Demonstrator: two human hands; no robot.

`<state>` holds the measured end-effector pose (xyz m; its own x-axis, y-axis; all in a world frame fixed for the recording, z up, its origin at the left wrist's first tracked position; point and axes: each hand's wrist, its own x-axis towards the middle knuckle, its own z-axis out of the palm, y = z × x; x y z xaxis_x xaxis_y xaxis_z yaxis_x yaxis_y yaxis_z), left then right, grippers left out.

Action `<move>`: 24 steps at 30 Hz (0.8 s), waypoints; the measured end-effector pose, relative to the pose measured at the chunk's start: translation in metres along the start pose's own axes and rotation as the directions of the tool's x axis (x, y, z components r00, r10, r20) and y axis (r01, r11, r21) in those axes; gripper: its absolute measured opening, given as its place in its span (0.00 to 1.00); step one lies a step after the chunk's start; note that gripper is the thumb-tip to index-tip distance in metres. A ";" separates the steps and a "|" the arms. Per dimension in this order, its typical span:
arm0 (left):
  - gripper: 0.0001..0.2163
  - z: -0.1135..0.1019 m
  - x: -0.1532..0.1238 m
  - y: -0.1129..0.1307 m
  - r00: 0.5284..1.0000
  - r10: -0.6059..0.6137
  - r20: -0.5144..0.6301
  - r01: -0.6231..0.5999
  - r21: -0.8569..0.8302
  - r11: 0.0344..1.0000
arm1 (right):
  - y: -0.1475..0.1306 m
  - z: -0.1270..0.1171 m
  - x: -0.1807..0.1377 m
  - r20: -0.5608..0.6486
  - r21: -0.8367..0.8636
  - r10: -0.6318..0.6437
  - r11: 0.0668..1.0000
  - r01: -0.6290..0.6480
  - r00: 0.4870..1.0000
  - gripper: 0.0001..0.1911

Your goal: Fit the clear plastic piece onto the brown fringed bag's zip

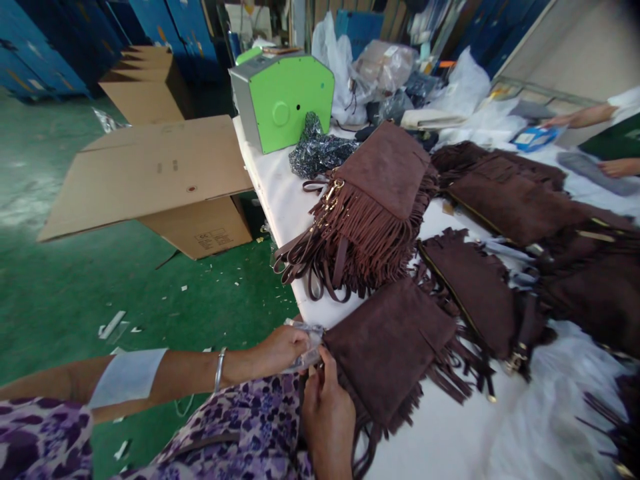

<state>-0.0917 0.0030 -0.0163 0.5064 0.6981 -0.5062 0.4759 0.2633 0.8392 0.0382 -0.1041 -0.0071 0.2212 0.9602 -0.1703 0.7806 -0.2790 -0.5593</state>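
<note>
A brown suede fringed bag lies flat at the table's near edge, its strap hanging by my right wrist. My left hand has its fingers closed on a crumpled clear plastic wrapper at the bag's left corner. Against that same corner is my right hand, index finger extended along the plastic and the other fingers curled. What lies under the right fingertips is hidden. Just beyond is a stack of similar fringed bags with straps and gold clasps.
More brown bags lie to the right, beside a clear plastic sheet. A green machine stands at the table's far left corner. An open cardboard box sits on the floor. Another person's hands are at far right.
</note>
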 end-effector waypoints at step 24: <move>0.15 -0.013 0.004 0.004 0.838 -0.281 0.468 0.503 -0.462 0.731 | 0.018 0.009 -0.006 -0.088 -0.105 -0.535 0.844 0.526 0.840 0.18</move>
<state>-0.0972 0.0158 -0.0129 0.6275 0.1991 -0.7527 0.2703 0.8509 0.4504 0.0459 -0.1147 -0.0240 -0.1803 0.9570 0.2271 0.8363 0.2707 -0.4767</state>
